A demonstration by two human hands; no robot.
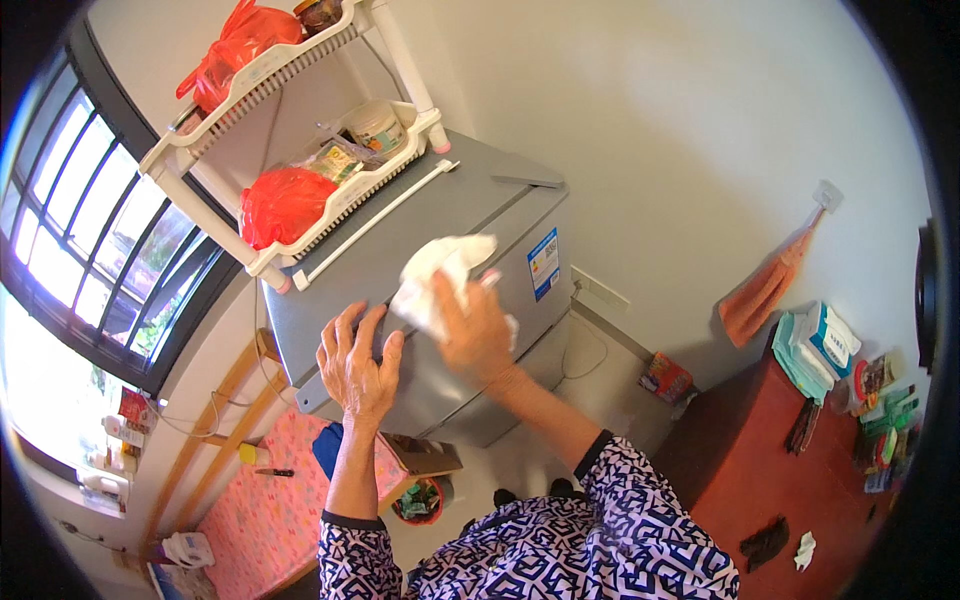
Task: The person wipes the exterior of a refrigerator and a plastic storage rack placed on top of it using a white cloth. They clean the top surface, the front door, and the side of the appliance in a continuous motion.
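Note:
My right hand (pixel 476 330) grips a white cloth (pixel 439 274), crumpled and slightly blurred, over the front edge of a grey refrigerator (pixel 337 322). To its left, my left hand (pixel 360 367) has its fingers spread and holds nothing. Its fingertips seem to rest at the front of the refrigerator's top. Behind the hands stands a white two-tier plastic rack (pixel 341 206) on that top, with a red plastic bag (pixel 289 202) and a plastic jar (pixel 375 127) in its lower tier. A white rod (pixel 375 225) lies along the rack's front.
A barred window (pixel 97 217) is on the left. Below it, a knife (pixel 274 472) lies on a pink-covered table (pixel 255 517). On the right, a dark-red table (pixel 757 450) bears several packages. An orange towel (pixel 769 289) hangs on the wall. A waste bin (pixel 420 502) stands on the floor.

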